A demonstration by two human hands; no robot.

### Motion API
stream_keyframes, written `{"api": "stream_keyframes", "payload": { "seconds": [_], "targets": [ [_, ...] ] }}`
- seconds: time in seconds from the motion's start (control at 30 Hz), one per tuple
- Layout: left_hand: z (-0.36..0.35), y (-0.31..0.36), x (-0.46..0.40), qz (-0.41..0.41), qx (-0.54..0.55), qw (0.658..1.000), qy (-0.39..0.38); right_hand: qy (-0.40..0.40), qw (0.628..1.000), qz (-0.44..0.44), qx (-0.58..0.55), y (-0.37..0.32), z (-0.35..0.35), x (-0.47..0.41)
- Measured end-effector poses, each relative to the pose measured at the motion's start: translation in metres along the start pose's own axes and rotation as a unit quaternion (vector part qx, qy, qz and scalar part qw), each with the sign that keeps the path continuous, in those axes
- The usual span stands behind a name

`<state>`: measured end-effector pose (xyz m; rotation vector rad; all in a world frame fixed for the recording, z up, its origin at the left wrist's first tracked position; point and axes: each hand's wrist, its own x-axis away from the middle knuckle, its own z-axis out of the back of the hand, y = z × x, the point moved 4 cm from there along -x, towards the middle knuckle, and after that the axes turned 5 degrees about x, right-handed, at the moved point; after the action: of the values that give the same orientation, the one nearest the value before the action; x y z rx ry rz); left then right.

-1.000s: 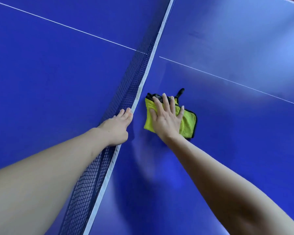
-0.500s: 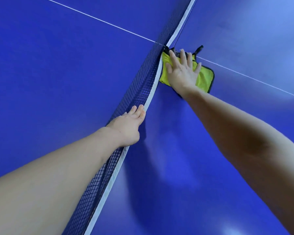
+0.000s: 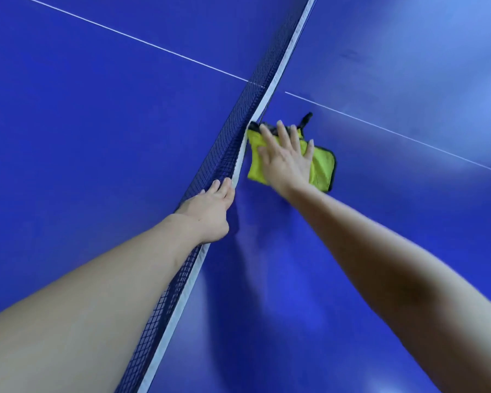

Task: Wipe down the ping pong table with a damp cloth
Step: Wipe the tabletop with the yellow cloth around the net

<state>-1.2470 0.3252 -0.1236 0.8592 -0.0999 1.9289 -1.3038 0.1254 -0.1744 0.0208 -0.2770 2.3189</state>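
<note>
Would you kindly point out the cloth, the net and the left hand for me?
cloth (image 3: 322, 167): head view, bare yellow-green corner beside the pressing hand.
net (image 3: 233, 143): head view, dark mesh below the white tape.
left hand (image 3: 207, 212): head view, back of the hand.

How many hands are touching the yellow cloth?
1. The right hand presses flat on the yellow cloth beside the net. The left hand rests on the net's top edge instead.

No readable text, labels, brands or numbers anywhere in view.
</note>
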Motion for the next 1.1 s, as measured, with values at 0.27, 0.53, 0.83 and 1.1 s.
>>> {"api": "stream_keyframes", "payload": {
  "seconds": [0.27,0.53,0.83,1.1],
  "targets": [
    [-0.009,-0.009,-0.010,0.051,0.006,0.999,-0.002,-0.005,0.999,-0.038,-0.008,0.065,0.027,-0.074],
    [-0.003,0.003,-0.008,0.087,-0.001,0.996,-0.004,0.008,0.976,-0.216,-0.016,0.220,0.053,-0.022],
    [0.000,0.005,-0.006,0.043,0.012,0.999,0.015,0.033,0.973,-0.226,-0.005,0.143,0.035,-0.031],
    [-0.002,-0.008,-0.008,0.018,0.009,1.000,0.008,0.048,0.996,0.070,0.030,-0.010,-0.003,0.029]
  ]
}}
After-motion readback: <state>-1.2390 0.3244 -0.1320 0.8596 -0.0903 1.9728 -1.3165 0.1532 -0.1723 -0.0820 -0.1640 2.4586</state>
